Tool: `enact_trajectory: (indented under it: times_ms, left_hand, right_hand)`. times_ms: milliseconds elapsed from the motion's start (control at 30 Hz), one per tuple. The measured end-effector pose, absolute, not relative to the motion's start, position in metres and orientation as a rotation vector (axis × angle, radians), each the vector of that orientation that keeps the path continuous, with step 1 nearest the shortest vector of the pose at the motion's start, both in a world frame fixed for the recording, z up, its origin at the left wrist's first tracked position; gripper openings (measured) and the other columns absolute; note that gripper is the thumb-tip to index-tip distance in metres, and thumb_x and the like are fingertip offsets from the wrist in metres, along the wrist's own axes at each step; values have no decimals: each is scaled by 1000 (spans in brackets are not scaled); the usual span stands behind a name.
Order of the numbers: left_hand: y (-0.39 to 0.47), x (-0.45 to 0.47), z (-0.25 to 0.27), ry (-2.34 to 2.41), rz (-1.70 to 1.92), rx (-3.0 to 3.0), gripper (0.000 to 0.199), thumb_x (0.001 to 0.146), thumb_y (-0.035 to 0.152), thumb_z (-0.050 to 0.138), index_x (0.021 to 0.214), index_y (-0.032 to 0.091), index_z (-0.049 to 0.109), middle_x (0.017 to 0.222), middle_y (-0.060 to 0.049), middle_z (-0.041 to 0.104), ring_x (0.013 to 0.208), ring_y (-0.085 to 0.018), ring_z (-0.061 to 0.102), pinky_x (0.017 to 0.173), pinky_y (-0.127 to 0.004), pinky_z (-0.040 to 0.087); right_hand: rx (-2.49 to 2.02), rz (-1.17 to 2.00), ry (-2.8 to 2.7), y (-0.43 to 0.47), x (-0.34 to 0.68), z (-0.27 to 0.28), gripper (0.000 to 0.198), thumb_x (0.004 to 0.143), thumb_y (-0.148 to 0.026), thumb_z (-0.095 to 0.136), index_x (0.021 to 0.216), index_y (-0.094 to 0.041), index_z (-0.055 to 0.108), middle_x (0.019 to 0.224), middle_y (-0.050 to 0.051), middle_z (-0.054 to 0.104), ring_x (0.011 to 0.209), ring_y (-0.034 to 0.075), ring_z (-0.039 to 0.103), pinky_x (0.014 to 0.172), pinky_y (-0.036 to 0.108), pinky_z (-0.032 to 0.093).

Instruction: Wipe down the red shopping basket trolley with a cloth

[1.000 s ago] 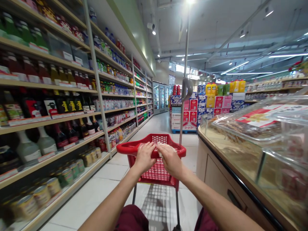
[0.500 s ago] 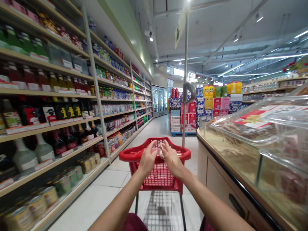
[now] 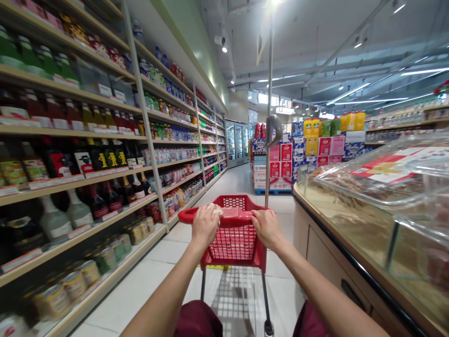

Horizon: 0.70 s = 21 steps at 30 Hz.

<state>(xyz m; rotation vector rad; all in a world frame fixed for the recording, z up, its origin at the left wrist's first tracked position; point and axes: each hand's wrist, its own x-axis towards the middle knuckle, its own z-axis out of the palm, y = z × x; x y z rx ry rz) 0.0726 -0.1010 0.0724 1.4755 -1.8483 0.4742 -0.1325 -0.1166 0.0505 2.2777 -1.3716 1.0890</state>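
Head view: white wad (image 3: pixel 217 209) half-hidden

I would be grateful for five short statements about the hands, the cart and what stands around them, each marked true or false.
1. The left hand has a crumpled white tissue against the handle. True.
2. The right hand hangs clear of the handle. False: its fingers rest over the handle.
3. The shopping cart is blue. False: it is red.
4. Bottles stand on the shelves at the left. True.
5. The counter is at the right. True.
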Motion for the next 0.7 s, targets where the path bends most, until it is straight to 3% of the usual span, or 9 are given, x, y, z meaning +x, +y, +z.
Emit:
enact_trajectory:
  times_ms: [133, 300, 500, 700]
  left_hand:
    - [-100, 28, 66, -1995, 481, 1346, 33, 83, 29, 39, 112, 16, 51, 116, -6, 56, 111, -19, 46, 103, -36, 31]
    - [-100, 14, 63, -2138, 503, 1156, 35, 83, 28, 39, 113, 14, 51, 115, -7, 57, 112, -20, 47, 102, -37, 33]
    - [-97, 68, 70, -1842, 467, 1399, 32, 85, 24, 32, 107, 15, 54, 107, -8, 61, 105, -20, 52, 97, -40, 38]
    - [-96, 12, 61, -2121, 476, 1145, 39, 81, 28, 43, 118, 17, 47, 121, -6, 53, 116, -20, 43, 105, -38, 30]
  right_hand:
    - [2234, 1099, -1380, -110, -126, 44, 30, 84, -21, 38, 106, -13, 57, 93, 10, 62, 90, 21, 52, 87, 37, 29]
    - [2286, 1135, -1254, -101, -141, 41, 33, 82, -17, 37, 110, -16, 55, 98, 8, 62, 92, 19, 52, 87, 35, 32]
    - [2193, 1273, -1291, -101, -140, 37, 31, 82, -18, 37, 106, -16, 57, 94, 9, 62, 90, 21, 51, 92, 41, 28]
    - [2231, 1238, -1282, -101, -138, 38, 30, 81, -18, 38, 105, -15, 57, 97, 8, 61, 92, 20, 51, 91, 39, 28]
